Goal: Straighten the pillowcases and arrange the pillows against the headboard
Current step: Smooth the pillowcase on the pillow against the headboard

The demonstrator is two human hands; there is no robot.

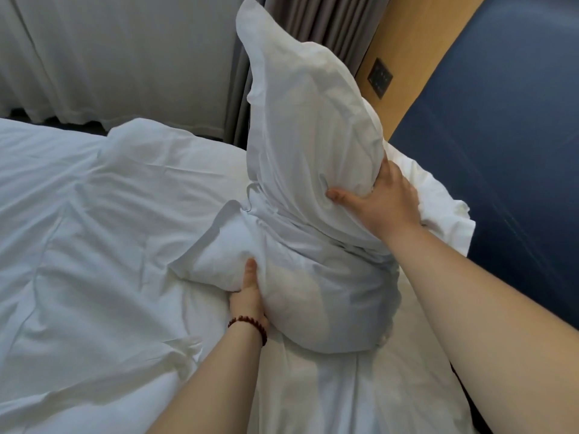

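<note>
A white pillow [313, 170] in a loose, wrinkled pillowcase stands bunched and upright on the bed, its empty upper corner pointing up. My left hand [249, 296], with a bead bracelet on the wrist, grips the lower left side of the pillow, fingers hidden in the fabric. My right hand [382, 198] grips the pillow's right side higher up, thumb pressed into the cloth. A second white pillow [438, 202] lies behind it against the dark blue padded headboard [501, 136].
A rumpled white duvet [94, 230] covers the bed to the left. Grey curtains [313, 14] and a white sheer curtain hang behind. A wooden wall panel with a switch plate [379, 78] stands beside the headboard.
</note>
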